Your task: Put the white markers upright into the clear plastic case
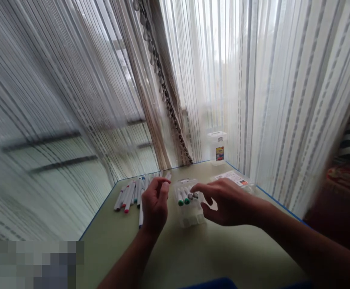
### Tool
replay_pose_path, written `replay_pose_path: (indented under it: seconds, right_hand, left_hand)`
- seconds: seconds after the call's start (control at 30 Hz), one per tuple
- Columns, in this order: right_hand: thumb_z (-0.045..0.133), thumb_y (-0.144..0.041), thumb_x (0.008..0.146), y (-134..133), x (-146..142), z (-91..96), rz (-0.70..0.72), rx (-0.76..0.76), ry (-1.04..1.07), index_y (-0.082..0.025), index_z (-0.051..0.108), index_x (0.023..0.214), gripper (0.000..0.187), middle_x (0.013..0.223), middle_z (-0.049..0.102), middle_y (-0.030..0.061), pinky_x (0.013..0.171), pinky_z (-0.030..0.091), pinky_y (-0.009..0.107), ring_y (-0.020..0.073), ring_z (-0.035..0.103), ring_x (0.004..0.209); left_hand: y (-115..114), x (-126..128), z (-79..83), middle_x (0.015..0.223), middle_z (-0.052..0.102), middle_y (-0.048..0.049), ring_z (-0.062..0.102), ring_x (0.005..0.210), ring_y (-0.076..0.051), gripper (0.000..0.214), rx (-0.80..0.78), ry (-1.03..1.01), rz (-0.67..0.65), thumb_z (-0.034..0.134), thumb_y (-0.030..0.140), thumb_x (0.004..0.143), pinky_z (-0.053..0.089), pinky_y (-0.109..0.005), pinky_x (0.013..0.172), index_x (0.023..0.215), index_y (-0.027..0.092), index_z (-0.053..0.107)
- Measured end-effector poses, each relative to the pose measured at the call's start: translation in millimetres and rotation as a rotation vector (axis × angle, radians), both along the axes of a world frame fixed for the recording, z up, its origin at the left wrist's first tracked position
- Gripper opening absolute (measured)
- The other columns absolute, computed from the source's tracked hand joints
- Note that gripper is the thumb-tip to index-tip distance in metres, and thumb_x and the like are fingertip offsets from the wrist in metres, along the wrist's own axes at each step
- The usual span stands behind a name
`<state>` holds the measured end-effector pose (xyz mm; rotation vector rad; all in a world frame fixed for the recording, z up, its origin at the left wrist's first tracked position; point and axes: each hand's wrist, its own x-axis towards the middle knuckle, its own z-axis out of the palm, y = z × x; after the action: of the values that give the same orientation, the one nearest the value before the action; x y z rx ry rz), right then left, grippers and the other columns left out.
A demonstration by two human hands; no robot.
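Observation:
A clear plastic marker case lies on the table between my hands. Inside it are two green-ended markers and two markers with grey ends, side by side. My right hand reaches over the case's right side, index fingertip at the upper part of the grey-ended markers, thumb apart from it. Left of the case, my left hand is closed, thumb and index finger together; whatever they may hold is hidden. Beside this hand is a white marker with a blue end, partly covered by it.
Loose white markers with coloured ends lie at the table's left. A clear lidded box with a label stands at the far corner, and a printed sheet in clear packaging lies behind my right hand. Sheer curtains hang along the table's far edges.

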<state>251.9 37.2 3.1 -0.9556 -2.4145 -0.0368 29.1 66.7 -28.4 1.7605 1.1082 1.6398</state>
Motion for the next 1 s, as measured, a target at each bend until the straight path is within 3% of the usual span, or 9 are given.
replay_pose_path:
  seconds: [0.1, 0.2, 0.33, 0.5, 1.0]
  right_hand:
    - [0.060, -0.022, 0.082, 5.3, 0.0, -4.2, 0.036, 0.017, 0.192, -0.016, 0.064, 0.100, 0.019, 0.062, 0.062, -0.0032, 0.054, 0.033, 0.025, 0.0103, 0.047, 0.047]
    - [0.059, -0.024, 0.086, 13.6, -0.6, -10.9, 0.045, 0.025, 0.364, -0.017, 0.061, 0.087, 0.007, 0.054, 0.052, -0.0066, 0.049, 0.032, 0.023, 0.0087, 0.040, 0.043]
    - [0.055, -0.031, 0.091, 24.6, 1.0, -20.0, -0.012, 0.004, 0.535, -0.021, 0.051, 0.069, 0.025, 0.051, 0.047, -0.0051, 0.048, 0.031, 0.024, 0.0106, 0.042, 0.046]
    - [0.049, -0.040, 0.096, 32.6, 2.8, -25.4, -0.081, -0.102, 0.552, -0.022, 0.050, 0.061, 0.040, 0.049, 0.053, -0.0016, 0.050, 0.034, 0.027, 0.0130, 0.047, 0.045]
    - [0.044, -0.046, 0.099, 36.5, 2.3, -26.9, -0.110, -0.165, 0.499, -0.022, 0.055, 0.063, 0.045, 0.048, 0.058, -0.0011, 0.050, 0.038, 0.027, 0.0144, 0.052, 0.044]
  left_hand:
    - [-1.7, 0.0, 2.0, 0.056, 0.043, 0.0053, 0.037, 0.050, -0.012, 0.025, 0.008, 0.047, 0.019, 0.053, 0.037, 0.095, 0.028, -0.023, 0.048, 0.081, 0.018, 0.062]
    - [-2.2, -0.2, 3.4, 0.055, 0.045, 0.0050, 0.040, 0.051, -0.012, 0.026, 0.023, 0.070, 0.031, 0.052, 0.036, 0.095, 0.031, -0.023, 0.049, 0.079, 0.018, 0.063]
    - [0.2, -1.2, 3.3, 0.054, 0.045, 0.0055, 0.043, 0.050, -0.012, 0.026, 0.041, 0.083, 0.044, 0.051, 0.035, 0.095, 0.033, -0.023, 0.050, 0.078, 0.018, 0.063]
    - [4.7, -3.5, 2.7, 0.052, 0.046, 0.0053, 0.044, 0.048, -0.012, 0.030, 0.047, 0.171, 0.084, 0.050, 0.035, 0.094, 0.033, -0.023, 0.051, 0.073, 0.018, 0.062]
    - [6.6, -4.3, -1.0, 0.052, 0.051, 0.0042, 0.050, 0.049, -0.012, 0.029, 0.050, 0.292, 0.107, 0.051, 0.033, 0.094, 0.036, -0.023, 0.055, 0.069, 0.019, 0.059]
